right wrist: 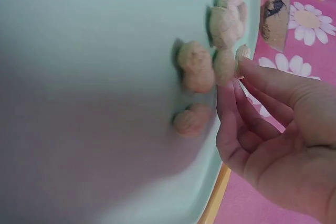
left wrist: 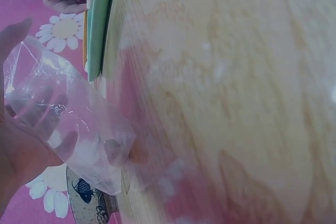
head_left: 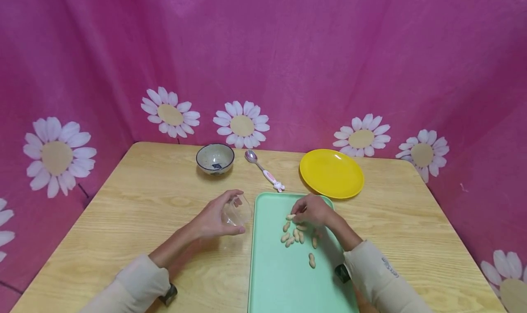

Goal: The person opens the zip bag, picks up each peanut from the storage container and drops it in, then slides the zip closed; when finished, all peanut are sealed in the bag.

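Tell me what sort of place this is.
Perhaps a small staged work area: a pink flowered curtain borders the table on three sides, with peanuts on a tray and a bowl, spoon and plate set out.

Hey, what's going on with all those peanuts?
A person's left hand holds a clear cup just left of a green tray. Their right hand is over the tray, pinching a peanut. Other peanuts lie loose on the tray. Farther back, a bunny-handled spoon lies between a bowl and a yellow plate.
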Demonstrator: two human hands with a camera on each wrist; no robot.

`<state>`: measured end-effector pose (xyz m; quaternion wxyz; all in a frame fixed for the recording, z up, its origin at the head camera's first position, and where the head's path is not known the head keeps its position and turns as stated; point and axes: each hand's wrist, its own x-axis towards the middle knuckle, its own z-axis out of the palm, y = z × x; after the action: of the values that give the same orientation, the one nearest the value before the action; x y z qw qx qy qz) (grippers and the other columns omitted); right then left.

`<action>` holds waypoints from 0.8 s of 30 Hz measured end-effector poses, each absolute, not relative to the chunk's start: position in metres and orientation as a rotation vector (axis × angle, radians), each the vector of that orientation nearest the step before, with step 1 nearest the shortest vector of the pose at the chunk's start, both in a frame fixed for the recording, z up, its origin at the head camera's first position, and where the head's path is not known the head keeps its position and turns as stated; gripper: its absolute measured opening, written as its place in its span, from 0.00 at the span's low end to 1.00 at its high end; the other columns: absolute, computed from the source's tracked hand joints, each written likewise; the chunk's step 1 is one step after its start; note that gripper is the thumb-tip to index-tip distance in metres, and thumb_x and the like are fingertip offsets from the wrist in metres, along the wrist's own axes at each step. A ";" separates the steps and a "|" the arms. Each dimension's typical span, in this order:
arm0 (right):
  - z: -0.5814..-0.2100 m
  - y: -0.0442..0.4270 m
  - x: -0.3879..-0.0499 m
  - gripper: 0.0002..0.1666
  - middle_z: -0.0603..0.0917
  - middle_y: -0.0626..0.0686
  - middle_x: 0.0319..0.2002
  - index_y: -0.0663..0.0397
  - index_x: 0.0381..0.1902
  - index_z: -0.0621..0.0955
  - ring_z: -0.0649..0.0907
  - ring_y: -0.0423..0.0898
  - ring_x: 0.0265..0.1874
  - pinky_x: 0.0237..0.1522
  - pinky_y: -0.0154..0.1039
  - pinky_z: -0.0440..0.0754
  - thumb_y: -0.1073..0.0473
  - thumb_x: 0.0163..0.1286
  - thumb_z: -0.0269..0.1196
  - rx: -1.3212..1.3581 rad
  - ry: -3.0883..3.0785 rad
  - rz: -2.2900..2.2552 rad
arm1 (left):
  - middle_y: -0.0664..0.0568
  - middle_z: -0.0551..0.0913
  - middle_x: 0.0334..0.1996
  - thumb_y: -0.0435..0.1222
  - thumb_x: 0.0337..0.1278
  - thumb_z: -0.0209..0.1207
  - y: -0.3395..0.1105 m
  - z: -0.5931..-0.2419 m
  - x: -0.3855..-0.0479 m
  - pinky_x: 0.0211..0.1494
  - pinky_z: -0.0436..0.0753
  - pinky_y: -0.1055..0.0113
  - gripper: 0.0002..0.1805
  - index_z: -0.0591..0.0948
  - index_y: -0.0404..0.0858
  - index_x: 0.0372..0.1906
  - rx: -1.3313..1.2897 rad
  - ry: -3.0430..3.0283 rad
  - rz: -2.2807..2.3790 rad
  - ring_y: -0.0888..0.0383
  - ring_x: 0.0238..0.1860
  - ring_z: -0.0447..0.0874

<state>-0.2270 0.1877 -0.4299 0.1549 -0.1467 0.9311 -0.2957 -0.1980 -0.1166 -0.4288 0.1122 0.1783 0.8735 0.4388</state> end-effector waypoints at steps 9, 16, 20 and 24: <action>-0.423 0.179 -0.230 0.04 0.85 0.49 0.30 0.54 0.33 0.85 0.78 0.42 0.30 0.35 0.34 0.79 0.63 0.58 0.68 -0.378 2.699 -0.952 | 0.54 0.75 0.56 0.45 0.38 0.74 -0.116 -0.430 -0.196 0.66 0.68 0.45 0.47 0.63 0.50 0.67 0.526 2.556 1.287 0.52 0.62 0.70; -0.410 0.160 -0.230 0.04 0.86 0.51 0.29 0.56 0.31 0.85 0.81 0.42 0.29 0.36 0.35 0.81 0.64 0.57 0.69 -0.457 2.755 -1.069 | 0.55 0.75 0.57 0.45 0.38 0.74 -0.121 -0.429 -0.197 0.66 0.68 0.45 0.47 0.63 0.52 0.67 0.500 2.550 1.290 0.53 0.62 0.70; -0.402 0.151 -0.231 0.05 0.86 0.52 0.30 0.56 0.33 0.85 0.81 0.42 0.29 0.35 0.35 0.81 0.64 0.56 0.69 -0.443 2.798 -1.115 | 0.56 0.75 0.56 0.45 0.38 0.74 -0.120 -0.429 -0.197 0.65 0.69 0.46 0.47 0.63 0.52 0.67 0.511 2.553 1.298 0.53 0.62 0.70; -0.394 0.142 -0.230 0.08 0.86 0.51 0.33 0.55 0.37 0.86 0.80 0.43 0.31 0.35 0.34 0.81 0.63 0.58 0.69 -0.371 2.786 -1.180 | 0.55 0.76 0.55 0.44 0.37 0.74 -0.120 -0.429 -0.197 0.66 0.68 0.46 0.47 0.63 0.50 0.67 0.530 2.558 1.293 0.52 0.62 0.69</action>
<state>-0.2304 0.1424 -0.3944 0.0465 -0.1214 0.9131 -0.3865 -0.1966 -0.1196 -0.4286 0.1132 0.1806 0.8719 0.4409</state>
